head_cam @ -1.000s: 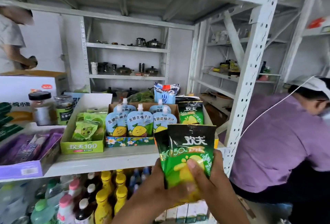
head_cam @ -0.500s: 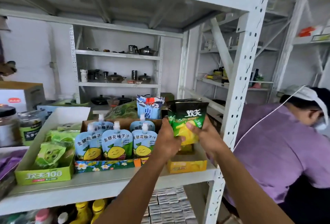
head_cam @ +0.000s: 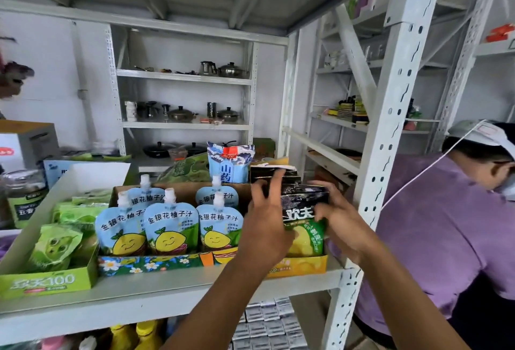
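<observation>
A black, green and yellow snack packet [head_cam: 304, 227] stands upright in the front of a yellow display box [head_cam: 305, 266] on the white shelf [head_cam: 167, 291]. My right hand [head_cam: 341, 224] grips the packet's right edge and top. At the packet's left side, my left hand [head_cam: 264, 221] has its fingers straight up, touching more black packets [head_cam: 274, 172] standing behind it in the same box.
Blue spouted juice pouches [head_cam: 170, 227] fill a flowered box to the left, beside a green box [head_cam: 47, 280] of green packets. A perforated shelf post [head_cam: 390, 154] rises just to the right. A person in a purple shirt [head_cam: 446, 238] bends beyond it. Bottles [head_cam: 145, 335] stand below.
Both hands carried the packet from in front of me forward and down into the yellow box. My left hand let go of the packet and now reaches to the packets behind.
</observation>
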Demonstrator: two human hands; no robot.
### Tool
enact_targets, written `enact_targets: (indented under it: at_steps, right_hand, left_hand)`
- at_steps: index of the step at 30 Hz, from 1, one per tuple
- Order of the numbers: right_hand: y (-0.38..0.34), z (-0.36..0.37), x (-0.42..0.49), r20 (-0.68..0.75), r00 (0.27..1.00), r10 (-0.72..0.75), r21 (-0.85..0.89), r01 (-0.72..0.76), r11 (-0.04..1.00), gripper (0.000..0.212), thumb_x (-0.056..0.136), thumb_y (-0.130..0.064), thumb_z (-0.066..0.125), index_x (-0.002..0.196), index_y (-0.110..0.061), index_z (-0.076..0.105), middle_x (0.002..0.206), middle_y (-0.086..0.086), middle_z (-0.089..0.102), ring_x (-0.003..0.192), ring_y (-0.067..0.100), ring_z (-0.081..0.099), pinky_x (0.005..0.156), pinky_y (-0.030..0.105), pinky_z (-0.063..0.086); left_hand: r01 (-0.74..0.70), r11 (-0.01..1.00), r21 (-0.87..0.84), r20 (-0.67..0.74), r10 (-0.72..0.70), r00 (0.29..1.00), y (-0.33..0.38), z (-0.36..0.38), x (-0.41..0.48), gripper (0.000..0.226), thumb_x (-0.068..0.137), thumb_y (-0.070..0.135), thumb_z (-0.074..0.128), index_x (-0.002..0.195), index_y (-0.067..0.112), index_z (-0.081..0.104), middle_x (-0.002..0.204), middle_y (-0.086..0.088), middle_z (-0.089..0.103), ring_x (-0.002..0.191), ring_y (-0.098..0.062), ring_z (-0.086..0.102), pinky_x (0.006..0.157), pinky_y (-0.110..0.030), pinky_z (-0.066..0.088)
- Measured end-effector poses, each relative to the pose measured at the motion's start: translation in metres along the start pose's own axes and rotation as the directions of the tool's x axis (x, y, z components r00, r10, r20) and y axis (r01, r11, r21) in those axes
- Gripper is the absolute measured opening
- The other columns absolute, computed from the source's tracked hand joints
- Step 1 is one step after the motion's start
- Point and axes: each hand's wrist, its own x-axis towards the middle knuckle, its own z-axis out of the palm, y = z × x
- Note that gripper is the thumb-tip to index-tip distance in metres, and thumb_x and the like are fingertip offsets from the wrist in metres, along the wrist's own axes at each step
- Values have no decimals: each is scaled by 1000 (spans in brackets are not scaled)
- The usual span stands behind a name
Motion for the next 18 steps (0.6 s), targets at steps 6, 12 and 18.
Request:
enact_targets:
  at_steps: [6,12,18]
  right_hand:
    - [-59,22,26,-63,985,-158,-233,140,962,26,101,-5,55,108,-11,79,114,4,78,97,10,72,93,43,60]
    - [-78,37,124,264,964,36,-852,216,477,34,90,-6,77,122,-14,71,126,1,69,120,18,64,105,29,47]
    - [-72,49,155,272,951,149,-944,234,235,67,73,-31,94,130,-16,62,127,-1,63,121,22,59,103,33,49]
  left_hand:
    - [29,968,250,16,-34,999,-3,6,-4,92,80,7,77,152,32,27,140,-6,32,116,-29,55,99,-40,50]
    - [70,955,289,9,-76,997,-4,9,-4,91,85,9,76,155,30,22,149,-9,27,120,-30,54,100,-42,49]
    - [54,956,289,39,-68,997,-1,1,-7,91,88,3,69,157,30,17,150,-9,24,121,-31,54,98,-40,48]
